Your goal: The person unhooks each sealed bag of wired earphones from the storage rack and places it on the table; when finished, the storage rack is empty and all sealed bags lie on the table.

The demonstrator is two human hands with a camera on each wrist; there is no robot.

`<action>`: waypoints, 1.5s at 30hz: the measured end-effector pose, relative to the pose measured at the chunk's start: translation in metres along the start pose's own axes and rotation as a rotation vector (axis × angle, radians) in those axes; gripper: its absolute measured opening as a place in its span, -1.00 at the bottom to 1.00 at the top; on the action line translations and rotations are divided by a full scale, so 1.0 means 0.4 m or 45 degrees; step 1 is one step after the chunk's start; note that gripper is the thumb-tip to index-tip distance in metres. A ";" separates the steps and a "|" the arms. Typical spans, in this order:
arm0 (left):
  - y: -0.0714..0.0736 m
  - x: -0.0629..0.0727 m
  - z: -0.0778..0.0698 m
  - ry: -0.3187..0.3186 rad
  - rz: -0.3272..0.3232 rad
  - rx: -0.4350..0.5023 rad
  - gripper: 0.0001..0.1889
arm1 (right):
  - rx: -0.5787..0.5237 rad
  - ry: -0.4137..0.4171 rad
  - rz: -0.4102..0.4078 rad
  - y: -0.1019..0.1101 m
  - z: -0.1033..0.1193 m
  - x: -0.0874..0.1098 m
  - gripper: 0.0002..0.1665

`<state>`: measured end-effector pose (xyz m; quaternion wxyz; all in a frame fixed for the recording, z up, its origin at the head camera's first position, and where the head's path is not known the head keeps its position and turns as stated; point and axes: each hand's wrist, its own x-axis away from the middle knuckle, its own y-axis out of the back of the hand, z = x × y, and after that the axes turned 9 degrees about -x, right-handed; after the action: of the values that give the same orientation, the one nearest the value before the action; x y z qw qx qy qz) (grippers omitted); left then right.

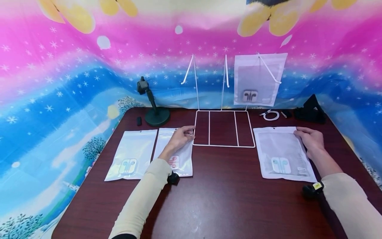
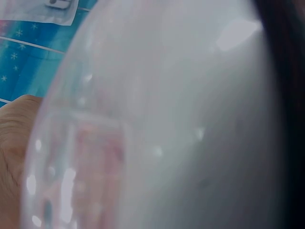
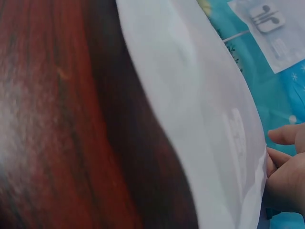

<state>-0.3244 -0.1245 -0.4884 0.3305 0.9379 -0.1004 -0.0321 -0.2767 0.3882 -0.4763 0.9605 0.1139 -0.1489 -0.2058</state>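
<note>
In the head view my left hand (image 1: 179,137) lies over the upper right of a white pouch (image 1: 161,149) with a pink earphone set, its fingertips pinching the right edge near the top. That pouch fills much of the left wrist view, blurred and close. On the right side, my right hand (image 1: 311,139) pinches the top right corner of a second pouch (image 1: 265,156), which has a clear front and a pale green earphone set showing low down. In the right wrist view the fingers (image 3: 283,136) sit at this pouch's edge. Left of the pink one lies a third pouch (image 1: 135,142).
A white wire rack (image 1: 222,145) stands at the back centre with hooks; a pouch with dark earphones (image 1: 250,79) hangs from its right hook. Around it are a black stand (image 1: 157,116), a small black item (image 1: 139,120), a coiled white cable (image 1: 272,116) and a black holder (image 1: 310,111).
</note>
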 end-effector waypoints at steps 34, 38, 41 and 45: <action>-0.001 0.001 -0.001 0.024 0.002 -0.045 -0.46 | -0.967 0.392 0.302 0.039 0.201 0.021 -0.45; 0.001 -0.002 -0.002 0.018 0.000 -0.052 -0.47 | -1.027 0.419 0.343 0.031 0.261 0.024 -0.39; 0.000 -0.004 0.001 0.009 -0.009 -0.048 -0.47 | -1.014 0.432 0.349 0.018 0.310 0.023 -0.30; -0.005 -0.002 0.009 0.008 0.000 -0.032 -0.47 | -0.975 0.441 0.349 -0.005 0.366 0.023 -0.21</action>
<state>-0.3254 -0.1249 -0.4924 0.3425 0.9338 -0.0988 -0.0304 -0.3181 0.3595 -0.3385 0.9626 -0.2383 0.0877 -0.0946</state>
